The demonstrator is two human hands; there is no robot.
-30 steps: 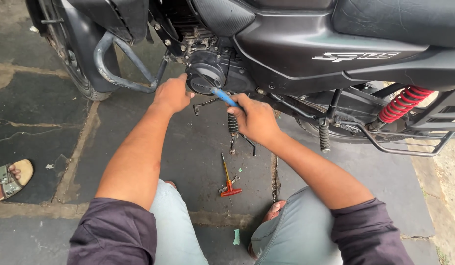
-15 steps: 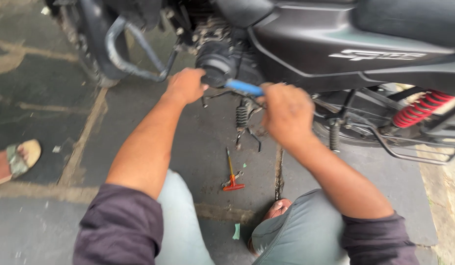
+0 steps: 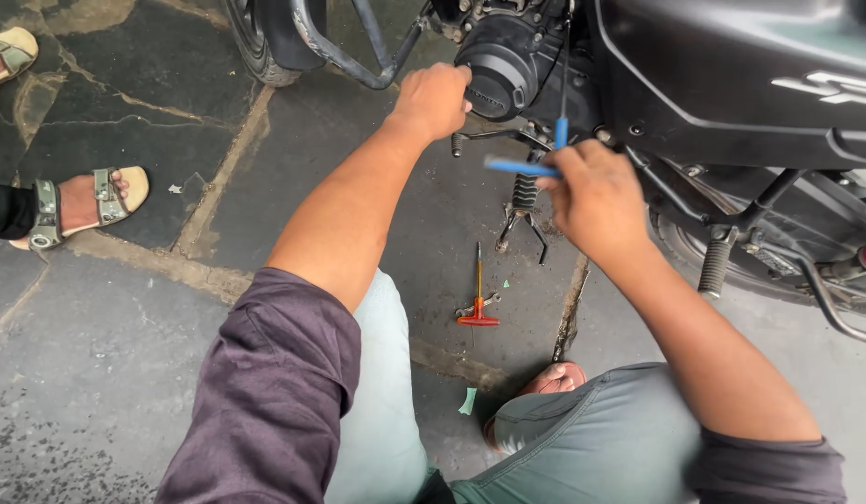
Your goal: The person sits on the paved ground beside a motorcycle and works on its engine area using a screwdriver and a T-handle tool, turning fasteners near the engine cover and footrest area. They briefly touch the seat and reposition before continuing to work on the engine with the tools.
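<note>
Sandalled feet [image 3: 83, 201] of another person rest on the stone floor [image 3: 125, 373] at far left. Nearer the middle, the left hand [image 3: 435, 98] curls shut against the motorcycle's black engine cover [image 3: 507, 65], with a red-handled tool [image 3: 478, 297] lying on the floor below. Right of it, the right hand [image 3: 593, 196] is closed around a blue T-handle wrench [image 3: 521, 168] just beside the engine.

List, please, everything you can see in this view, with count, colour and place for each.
motorcycle: one, black, across the top.
engine cover: one, black, round, top centre.
T-handle tool: one, blue, in the right hand.
red-handled tool: one, red and orange, on the paving below the engine.
stone paving: dark grey slabs, underfoot.
sandalled feet: two, another person's, far left.
left hand: one, against the engine cover.
right hand: one, gripping the blue tool.
</note>
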